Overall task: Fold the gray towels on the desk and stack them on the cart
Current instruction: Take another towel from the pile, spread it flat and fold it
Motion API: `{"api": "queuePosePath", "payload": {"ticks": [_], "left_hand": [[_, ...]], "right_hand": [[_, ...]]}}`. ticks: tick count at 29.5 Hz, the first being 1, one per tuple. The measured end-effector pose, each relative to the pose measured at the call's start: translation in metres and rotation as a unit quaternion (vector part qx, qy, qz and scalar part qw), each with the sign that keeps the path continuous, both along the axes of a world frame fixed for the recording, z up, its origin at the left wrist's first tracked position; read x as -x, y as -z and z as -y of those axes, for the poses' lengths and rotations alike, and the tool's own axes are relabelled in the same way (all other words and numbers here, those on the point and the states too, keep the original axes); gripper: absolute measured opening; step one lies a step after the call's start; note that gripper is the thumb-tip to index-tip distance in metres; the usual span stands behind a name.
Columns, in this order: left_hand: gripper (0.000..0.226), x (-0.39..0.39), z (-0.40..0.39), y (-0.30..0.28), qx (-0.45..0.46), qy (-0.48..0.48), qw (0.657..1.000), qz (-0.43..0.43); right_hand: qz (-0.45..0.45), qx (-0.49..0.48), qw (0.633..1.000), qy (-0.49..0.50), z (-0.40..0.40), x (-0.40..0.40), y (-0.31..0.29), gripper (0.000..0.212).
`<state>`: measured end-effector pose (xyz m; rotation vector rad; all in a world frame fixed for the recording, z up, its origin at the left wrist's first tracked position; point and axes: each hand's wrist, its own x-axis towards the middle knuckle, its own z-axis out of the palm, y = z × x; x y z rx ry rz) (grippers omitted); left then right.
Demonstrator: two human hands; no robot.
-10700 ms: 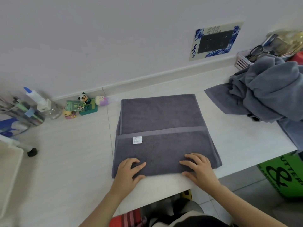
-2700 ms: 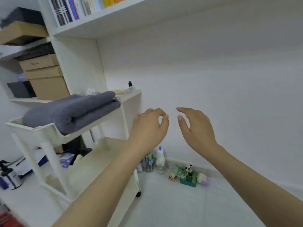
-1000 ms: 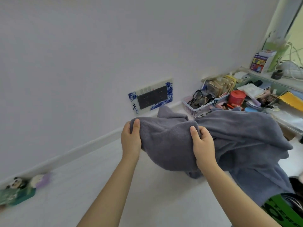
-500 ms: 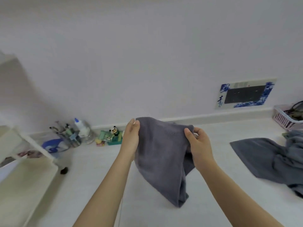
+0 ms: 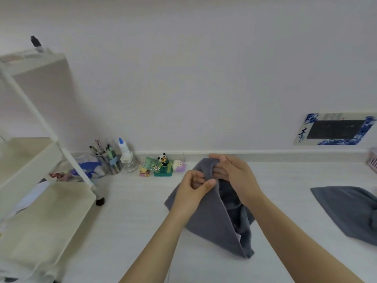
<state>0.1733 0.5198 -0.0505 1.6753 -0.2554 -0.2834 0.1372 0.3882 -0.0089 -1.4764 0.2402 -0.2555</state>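
Note:
A gray towel (image 5: pixel 212 221) hangs bunched from both my hands over the middle of the white desk (image 5: pixel 132 231), its lower end resting on the desk top. My left hand (image 5: pixel 193 193) pinches the towel's upper edge between thumb and fingers. My right hand (image 5: pixel 234 174) grips the same top fold just beside it, the two hands nearly touching. Another gray towel (image 5: pixel 346 213) lies crumpled at the right edge of the desk. The white cart (image 5: pixel 49 201) stands at the left; its visible trays hold no towel.
Against the wall stand a pen cup (image 5: pixel 108 160), a glue bottle (image 5: pixel 125 152) and small toy figures (image 5: pixel 161 166). A blue-framed socket panel (image 5: pixel 334 129) is on the wall at right. A pink basket edge (image 5: pixel 373 160) shows at far right.
My hands have come close together at the top of the towel and lowered it, so its bottom now rests on the desk. The view has swung left, bringing the cart in.

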Motion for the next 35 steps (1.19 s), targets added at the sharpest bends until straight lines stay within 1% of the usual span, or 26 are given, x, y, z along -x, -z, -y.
{"api": "queuePosePath", "payload": {"ticks": [2, 6, 8, 10, 12, 13, 14, 16, 18, 20, 22, 23, 24, 26, 28, 29, 31, 33, 35], "left_hand": [[0.022, -0.001, 0.003, -0.008, 0.04, -0.009, 0.999, 0.009], [0.015, -0.006, 0.009, -0.02, 0.107, -0.033, 0.993, 0.026], [0.01, -0.009, 0.008, -0.024, 0.126, -0.033, 0.991, 0.039], [0.015, -0.01, 0.006, -0.027, 0.135, 0.001, 0.989, 0.051], [0.017, -0.015, 0.001, -0.031, 0.15, 0.052, 0.987, 0.033], [0.017, -0.017, -0.001, -0.037, 0.158, 0.089, 0.983, 0.017], [0.017, -0.02, -0.004, -0.04, 0.163, 0.114, 0.98, 0.003], [0.017, -0.022, -0.005, -0.051, 0.182, 0.147, 0.972, -0.026], [0.022, -0.023, -0.008, -0.061, 0.195, 0.161, 0.965, -0.067], [0.023, -0.027, -0.015, -0.063, 0.181, 0.181, 0.96, -0.11], [0.028, -0.034, -0.027, -0.062, 0.132, 0.234, 0.954, -0.134], [0.036, -0.038, -0.034, -0.061, 0.1, 0.258, 0.951, -0.137], [0.044, -0.043, -0.04, -0.06, 0.071, 0.278, 0.948, -0.139], [0.055, -0.053, -0.052, -0.059, 0.05, 0.289, 0.943, -0.154], [0.062, -0.061, -0.063, -0.059, 0.063, 0.287, 0.941, -0.169], [0.066, -0.065, -0.068, -0.059, 0.073, 0.281, 0.942, -0.171], [0.07, -0.075, -0.075, -0.06, 0.083, 0.258, 0.948, -0.168], [0.071, -0.088, -0.084, -0.063, 0.075, 0.229, 0.956, -0.166], [0.065, -0.103, -0.089, -0.067, 0.038, 0.193, 0.969, -0.152]], "right_hand": [[0.007, 0.003, 0.999, -0.034, -0.003, 0.003, -0.01, 0.036], [0.014, 0.084, 0.992, -0.096, -0.004, 0.009, -0.031, 0.067], [0.008, 0.113, 0.988, -0.105, -0.002, 0.01, -0.041, 0.07], [0.015, 0.14, 0.987, -0.078, 0.005, 0.01, -0.047, 0.066], [0.026, 0.169, 0.984, -0.043, 0.014, 0.009, -0.047, 0.053], [0.031, 0.2, 0.979, -0.021, 0.021, 0.009, -0.045, 0.046], [0.033, 0.246, 0.969, -0.015, 0.026, 0.008, -0.042, 0.041], [0.025, 0.349, 0.937, -0.019, 0.038, 0.007, -0.033, 0.031], [0.014, 0.419, 0.907, -0.029, 0.048, 0.003, -0.02, 0.024], [0.018, 0.466, 0.885, -0.012, 0.055, -0.001, -0.01, 0.014], [0.047, 0.478, 0.877, 0.018, 0.061, -0.003, -0.008, 0.004], [0.065, 0.481, 0.874, 0.022, 0.066, -0.003, -0.01, 0.004], [0.072, 0.476, 0.877, 0.014, 0.07, -0.003, -0.016, 0.006], [0.054, 0.435, 0.898, -0.028, 0.076, -0.002, -0.03, 0.016], [0.024, 0.37, 0.927, -0.051, 0.079, -0.001, -0.042, 0.028], [0.021, 0.339, 0.939, -0.047, 0.081, -0.002, -0.046, 0.032], [0.026, 0.293, 0.956, -0.009, 0.087, -0.008, -0.051, 0.033], [0.024, 0.274, 0.96, 0.044, 0.098, -0.02, -0.052, 0.032], [-0.002, 0.305, 0.948, 0.09, 0.11, -0.031, -0.052, 0.032]]}}
